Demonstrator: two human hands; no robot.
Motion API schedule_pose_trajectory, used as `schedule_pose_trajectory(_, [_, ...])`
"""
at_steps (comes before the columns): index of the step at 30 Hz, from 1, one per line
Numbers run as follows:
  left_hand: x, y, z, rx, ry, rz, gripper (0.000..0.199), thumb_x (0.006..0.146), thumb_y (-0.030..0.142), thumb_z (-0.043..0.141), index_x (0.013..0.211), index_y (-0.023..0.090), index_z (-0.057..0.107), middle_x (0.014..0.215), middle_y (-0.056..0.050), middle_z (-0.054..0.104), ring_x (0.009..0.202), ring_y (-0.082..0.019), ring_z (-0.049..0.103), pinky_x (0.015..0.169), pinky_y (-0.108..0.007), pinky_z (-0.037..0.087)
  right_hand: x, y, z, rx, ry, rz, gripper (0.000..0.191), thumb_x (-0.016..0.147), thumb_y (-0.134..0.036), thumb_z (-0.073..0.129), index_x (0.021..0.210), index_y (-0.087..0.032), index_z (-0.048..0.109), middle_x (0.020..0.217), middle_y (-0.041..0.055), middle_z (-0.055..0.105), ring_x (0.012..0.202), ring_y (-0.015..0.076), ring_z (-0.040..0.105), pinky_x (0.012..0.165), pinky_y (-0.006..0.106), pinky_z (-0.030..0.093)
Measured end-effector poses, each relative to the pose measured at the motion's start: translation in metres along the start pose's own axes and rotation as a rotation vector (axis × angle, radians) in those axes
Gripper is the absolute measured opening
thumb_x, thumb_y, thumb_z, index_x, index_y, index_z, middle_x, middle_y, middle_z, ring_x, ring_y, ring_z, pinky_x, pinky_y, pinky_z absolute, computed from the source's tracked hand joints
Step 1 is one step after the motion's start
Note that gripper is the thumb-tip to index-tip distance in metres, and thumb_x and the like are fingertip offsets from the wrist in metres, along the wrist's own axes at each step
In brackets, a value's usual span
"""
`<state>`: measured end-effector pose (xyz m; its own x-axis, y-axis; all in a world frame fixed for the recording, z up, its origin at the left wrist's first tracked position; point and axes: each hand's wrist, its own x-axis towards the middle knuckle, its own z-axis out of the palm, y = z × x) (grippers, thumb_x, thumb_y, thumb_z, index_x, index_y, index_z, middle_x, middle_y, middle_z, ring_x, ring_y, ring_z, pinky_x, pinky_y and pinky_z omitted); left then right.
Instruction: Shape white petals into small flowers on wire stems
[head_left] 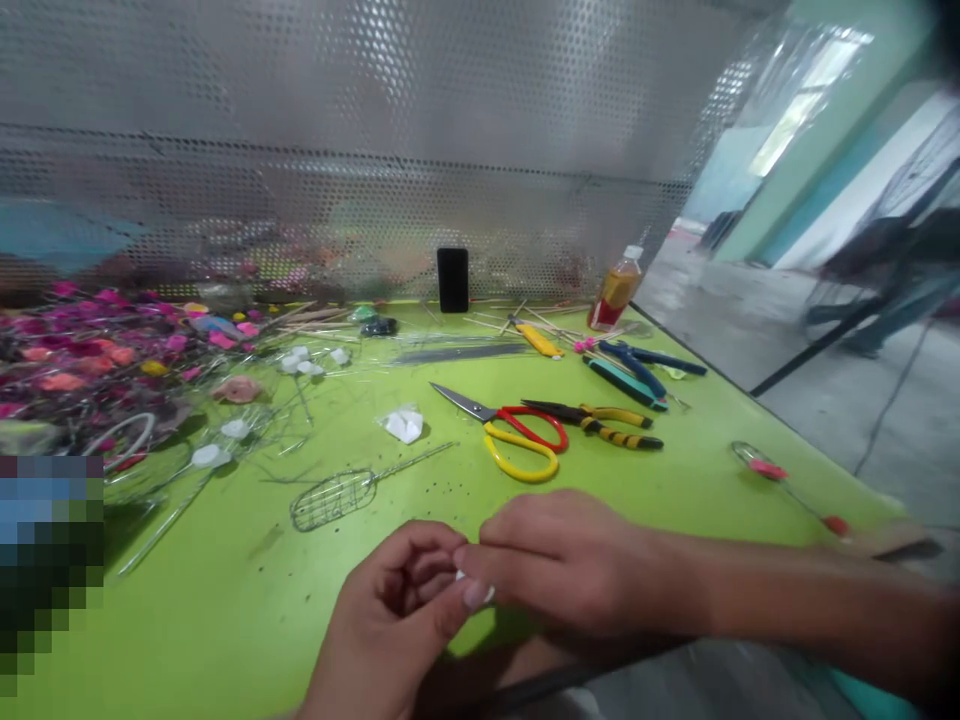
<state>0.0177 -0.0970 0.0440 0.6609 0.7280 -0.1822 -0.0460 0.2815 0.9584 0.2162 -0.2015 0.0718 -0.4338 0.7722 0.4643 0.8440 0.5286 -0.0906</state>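
Note:
At the near edge of the table, my left hand [401, 610] and my right hand [562, 560] meet fingertip to fingertip. Both are closed on a small white piece [490, 594], mostly hidden by the fingers, so its kind is unclear. Just beyond my left hand lies a small racket-shaped wire frame [334, 499] with a twisted wire handle. A white lump [405, 425] rests on clear film behind it. Scissors [517, 430] with one red and one yellow handle lie beyond my right hand, their open blades pointing away to the left. Black-and-yellow pliers [600, 418] touch them.
Pink and orange pieces with wires [82, 345] heap up at the left. Far back, a black phone [453, 280] stands against the perforated panel [337, 190]. A bottle [616, 290], a yellow cutter [538, 338] and blue-handled pliers [645, 362] are at the back right.

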Motion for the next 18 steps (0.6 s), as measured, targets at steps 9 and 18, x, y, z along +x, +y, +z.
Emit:
schedule_pose_trajectory(9, [0.000, -0.011, 0.004, -0.146, 0.044, -0.143, 0.055, 0.068, 0.035, 0.104, 0.117, 0.019, 0.086, 0.109, -0.012, 0.088, 0.105, -0.032, 0.084, 0.086, -0.032, 0.070, 0.005, 0.013, 0.007, -0.079, 0.230, -0.038, 0.026, 0.114, -0.032, 0.061, 0.121, -0.015, 0.079, 0.121, 0.0047, 0.081, 0.097, 0.0184, 0.070, 0.085, 0.031, 0.058])
schedule_pose_trajectory(18, [-0.011, -0.004, 0.014, -0.046, 0.063, 0.042, 0.026, 0.085, 0.038, 0.092, 0.103, 0.020, 0.086, 0.095, -0.008, 0.087, 0.087, -0.022, 0.083, 0.078, -0.025, 0.066, 0.000, 0.002, 0.008, 0.178, 0.249, 0.108, 0.020, 0.112, -0.030, 0.063, 0.118, -0.016, 0.076, 0.105, 0.0094, 0.078, 0.091, 0.0178, 0.071, 0.084, 0.031, 0.059])
